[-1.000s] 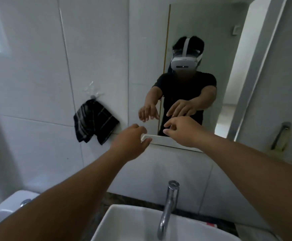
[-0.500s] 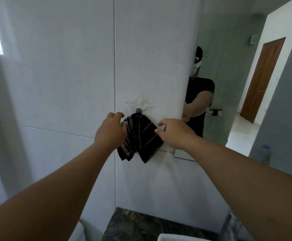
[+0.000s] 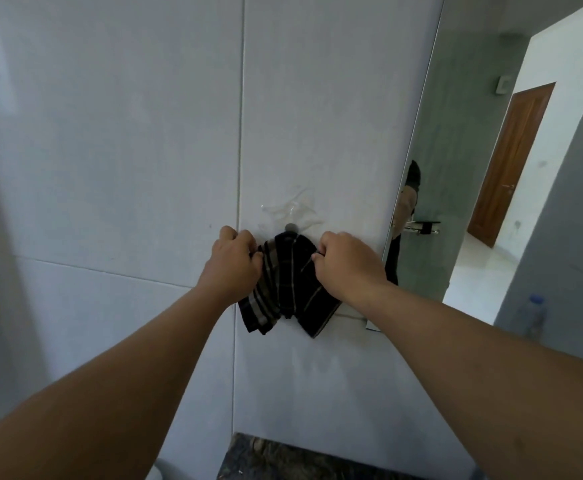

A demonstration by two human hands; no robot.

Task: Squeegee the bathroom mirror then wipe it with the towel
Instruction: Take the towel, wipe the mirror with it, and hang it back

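Observation:
A dark towel with pale stripes (image 3: 288, 285) hangs from a small hook (image 3: 290, 227) on the white tiled wall. My left hand (image 3: 233, 265) grips its left edge with curled fingers. My right hand (image 3: 347, 263) pinches its right edge. The mirror (image 3: 473, 168) fills the right side of the view and reflects a doorway and part of a person. A white squeegee (image 3: 352, 317) lies along the mirror's lower left edge, mostly hidden behind my right forearm.
A dark stone countertop (image 3: 283, 459) shows at the bottom. A clear plastic bottle (image 3: 534, 315) appears at the right. A window glows at the far left edge. The white tiled wall (image 3: 127, 168) spans the left and middle.
Both hands left the white squeegee at the mirror's bottom edge and moved left to the hanging towel. The view turned left with them. Both hands now hold the towel's edges.

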